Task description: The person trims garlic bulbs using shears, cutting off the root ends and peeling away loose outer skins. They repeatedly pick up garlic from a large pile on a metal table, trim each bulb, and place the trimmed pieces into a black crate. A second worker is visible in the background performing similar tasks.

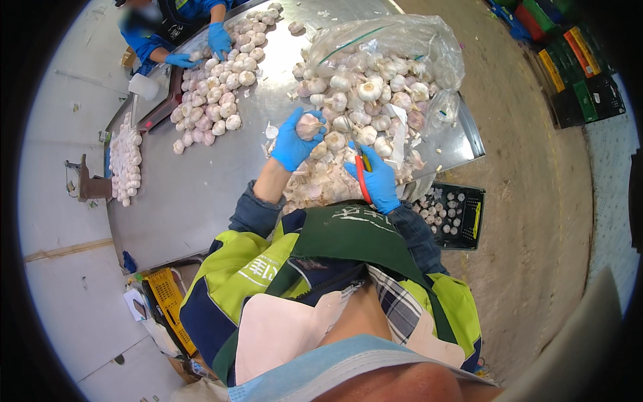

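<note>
My left hand (297, 140), in a blue glove, holds a purplish garlic bulb (308, 127) with its fingers curled round it. My right hand (376, 181), gloved too, grips red-handled shears (361, 173); the blades point up and away over the garlic, and the handles lie partly under the fingers. Beyond both hands a large heap of garlic bulbs (370, 90) spills from a clear plastic bag (427, 37). Loose garlic skins (316, 187) cover the table's near edge below my hands. A white paper strip (399, 135) rests by the right hand.
The metal table (181, 201) also bears spread bulbs (208, 108) and tight rows of bulbs (125, 161) at left. A co-worker's gloved hands (219, 40) touch garlic at the far side, near a tray-like device (159, 100). A black crate (457, 241) with bulbs stands right of the table.
</note>
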Action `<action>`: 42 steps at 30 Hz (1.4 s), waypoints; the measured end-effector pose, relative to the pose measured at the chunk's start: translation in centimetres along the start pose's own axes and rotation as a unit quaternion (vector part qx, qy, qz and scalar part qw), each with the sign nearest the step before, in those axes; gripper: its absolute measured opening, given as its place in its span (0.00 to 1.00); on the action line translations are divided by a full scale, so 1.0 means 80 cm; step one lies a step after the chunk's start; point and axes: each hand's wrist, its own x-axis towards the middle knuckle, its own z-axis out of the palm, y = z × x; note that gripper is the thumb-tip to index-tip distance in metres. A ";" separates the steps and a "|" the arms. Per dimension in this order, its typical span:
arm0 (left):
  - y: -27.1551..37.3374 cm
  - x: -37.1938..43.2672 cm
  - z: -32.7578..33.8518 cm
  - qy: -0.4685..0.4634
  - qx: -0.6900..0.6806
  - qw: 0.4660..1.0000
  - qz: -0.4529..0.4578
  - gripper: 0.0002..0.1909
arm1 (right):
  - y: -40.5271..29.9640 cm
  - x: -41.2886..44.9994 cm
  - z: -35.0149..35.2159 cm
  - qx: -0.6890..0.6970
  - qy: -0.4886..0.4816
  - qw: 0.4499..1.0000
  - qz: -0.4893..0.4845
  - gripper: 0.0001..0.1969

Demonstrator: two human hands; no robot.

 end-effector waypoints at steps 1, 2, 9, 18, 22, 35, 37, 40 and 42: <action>-0.009 0.006 0.005 0.007 0.002 1.000 0.005 0.25 | -0.011 -0.004 -0.003 -0.021 -0.004 1.000 -0.008 0.30; -0.022 0.011 0.009 0.099 0.039 0.993 0.050 0.20 | -0.020 -0.010 -0.005 -0.042 -0.006 0.999 -0.017 0.30; -0.096 0.017 0.051 0.192 0.119 0.970 0.093 0.20 | -0.021 -0.022 -0.015 -0.133 0.005 0.990 -0.045 0.32; -0.066 0.044 -0.032 0.217 0.179 0.939 -0.196 0.17 | 0.043 -0.031 -0.005 -0.214 -0.036 0.976 -0.018 0.26; -0.018 0.020 -0.017 0.178 0.288 0.885 -0.319 0.16 | 0.054 -0.035 0.002 -0.216 -0.013 0.976 -0.025 0.25; -0.006 0.080 -0.083 0.147 0.853 0.466 0.184 0.12 | 0.052 -0.017 0.001 -0.064 0.066 0.996 0.019 0.22; -0.003 0.095 -0.100 0.154 0.835 0.502 0.163 0.11 | 0.043 -0.021 -0.001 -0.046 0.050 0.998 0.015 0.23; 0.026 0.091 -0.112 0.138 0.613 0.777 0.020 0.11 | 0.030 -0.021 -0.008 0.032 0.039 0.998 0.025 0.24; 0.026 0.078 -0.087 0.091 0.354 0.927 -0.089 0.14 | 0.050 -0.009 -0.005 0.161 0.042 0.983 0.072 0.25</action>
